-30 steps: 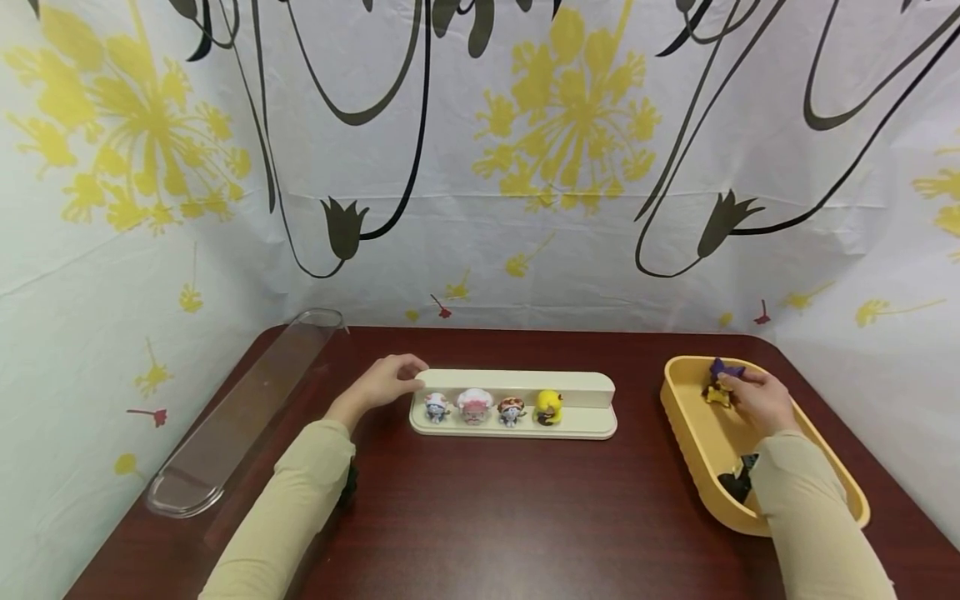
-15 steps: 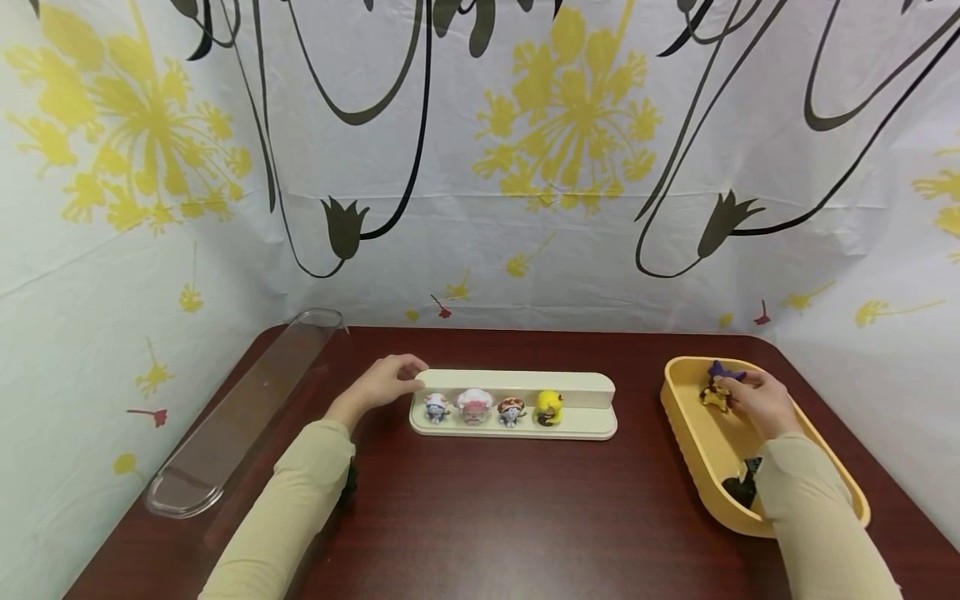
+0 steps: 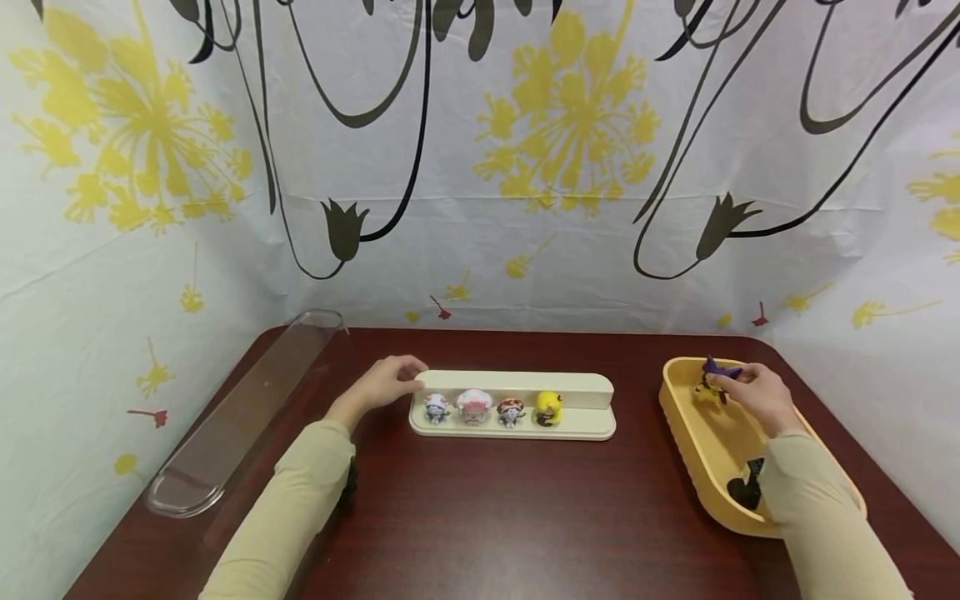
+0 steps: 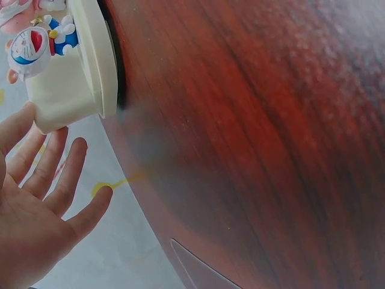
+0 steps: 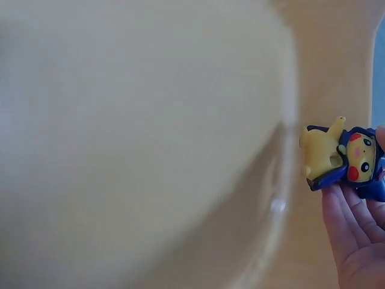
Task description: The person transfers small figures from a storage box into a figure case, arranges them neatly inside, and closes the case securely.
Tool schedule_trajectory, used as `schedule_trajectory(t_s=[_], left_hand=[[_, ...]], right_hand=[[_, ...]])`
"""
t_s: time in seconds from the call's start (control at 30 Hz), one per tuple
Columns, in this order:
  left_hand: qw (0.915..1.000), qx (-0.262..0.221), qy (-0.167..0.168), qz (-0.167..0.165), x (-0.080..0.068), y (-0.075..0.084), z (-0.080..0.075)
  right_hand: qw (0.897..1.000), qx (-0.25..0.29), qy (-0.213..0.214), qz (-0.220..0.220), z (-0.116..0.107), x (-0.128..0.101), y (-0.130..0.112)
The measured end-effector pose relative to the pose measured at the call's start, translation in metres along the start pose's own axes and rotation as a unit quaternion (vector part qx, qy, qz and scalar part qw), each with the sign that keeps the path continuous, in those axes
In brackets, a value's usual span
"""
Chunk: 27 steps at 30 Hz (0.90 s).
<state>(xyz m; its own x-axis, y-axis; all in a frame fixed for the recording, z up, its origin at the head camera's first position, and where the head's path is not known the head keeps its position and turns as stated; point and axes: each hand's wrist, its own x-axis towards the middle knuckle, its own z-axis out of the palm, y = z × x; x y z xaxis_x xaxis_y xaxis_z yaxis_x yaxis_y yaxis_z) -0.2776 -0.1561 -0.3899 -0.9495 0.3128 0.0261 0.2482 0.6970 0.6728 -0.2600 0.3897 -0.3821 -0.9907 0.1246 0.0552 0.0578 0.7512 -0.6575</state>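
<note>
Head view, nearest first: a dark figure [image 3: 744, 490] lies low in the yellow tray [image 3: 686, 433]. Beyond it the right hand [image 3: 757, 395] pinches the yellow-and-blue figure [image 3: 711, 383] over the tray's far end (apparently just lifted clear). It should stay upright. Farther left, the left hand [image 3: 382, 385], fingers relaxed, touches the cream stand [image 3: 581, 423], steadying it.

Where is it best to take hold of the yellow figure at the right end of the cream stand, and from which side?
Probably pinch the yellow figure by its rounded sides, coming from above and the front. The stand has a raised back ledge behind it, and another figure stands close on its left, so the grip fits best from its free right side.
</note>
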Motion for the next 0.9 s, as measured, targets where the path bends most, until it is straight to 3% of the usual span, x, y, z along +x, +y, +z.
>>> schedule_trajectory(t_s=[0.27,0.43,0.9], left_hand=[[1.0000,0.001,0.000,0.007,0.000,0.000,0.000],[1.0000,0.003,0.000,0.009,-0.001,0.000,0.000],[1.0000,0.007,0.002,0.005,0.001,-0.002,0.000]], right_hand=[[0.999,-0.029,0.021,-0.038,-0.010,0.000,-0.009],[0.998,-0.005,0.022,-0.057,-0.016,-0.002,-0.023],[0.988,-0.013,0.023,-0.149,-0.023,-0.012,-0.088]])
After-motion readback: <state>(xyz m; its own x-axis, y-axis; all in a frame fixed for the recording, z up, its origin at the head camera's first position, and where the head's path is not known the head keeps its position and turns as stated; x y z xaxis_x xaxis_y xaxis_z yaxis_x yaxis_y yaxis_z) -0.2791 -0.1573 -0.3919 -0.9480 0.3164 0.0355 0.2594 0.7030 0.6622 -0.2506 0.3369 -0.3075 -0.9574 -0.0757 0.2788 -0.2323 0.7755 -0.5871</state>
